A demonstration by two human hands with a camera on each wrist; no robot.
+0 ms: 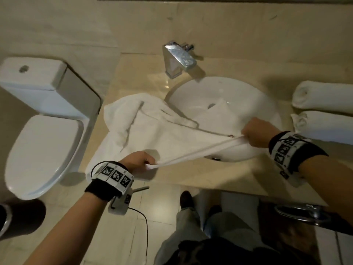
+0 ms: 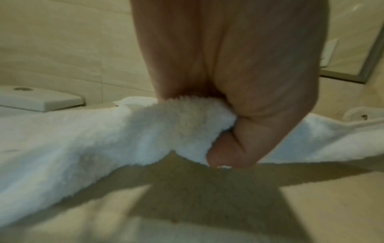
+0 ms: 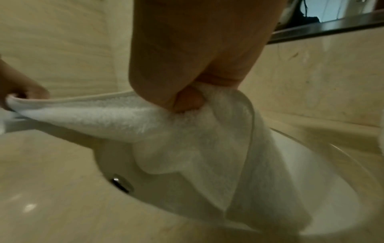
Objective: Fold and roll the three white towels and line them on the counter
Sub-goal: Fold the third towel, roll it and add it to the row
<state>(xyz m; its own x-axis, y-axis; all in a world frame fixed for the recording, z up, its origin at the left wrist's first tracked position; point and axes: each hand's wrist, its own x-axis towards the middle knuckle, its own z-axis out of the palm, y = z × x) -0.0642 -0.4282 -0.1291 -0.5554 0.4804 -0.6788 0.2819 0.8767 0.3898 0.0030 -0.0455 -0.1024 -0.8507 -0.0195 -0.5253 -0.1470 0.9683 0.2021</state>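
A loose white towel [image 1: 152, 131] lies crumpled over the left part of the beige counter [image 1: 219, 176], one end draped into the sink [image 1: 248, 96]. My left hand [image 1: 141, 159] pinches the towel's near edge at its left corner [image 2: 187, 118]. My right hand [image 1: 254, 132] pinches the same edge over the sink [image 3: 207, 115], so the hem stretches taut between the two hands above the counter. Two rolled white towels [image 1: 322, 96] [image 1: 328, 123] lie side by side at the counter's right end.
A chrome faucet [image 1: 179, 56] stands behind the sink. A white toilet [image 1: 42, 150] with its lid down sits left of the counter, its tank [image 1: 32, 77] against the wall. A mirror frame [image 3: 332, 28] runs along the wall above. Legs and shoes [image 1: 187, 199] stand below the counter edge.
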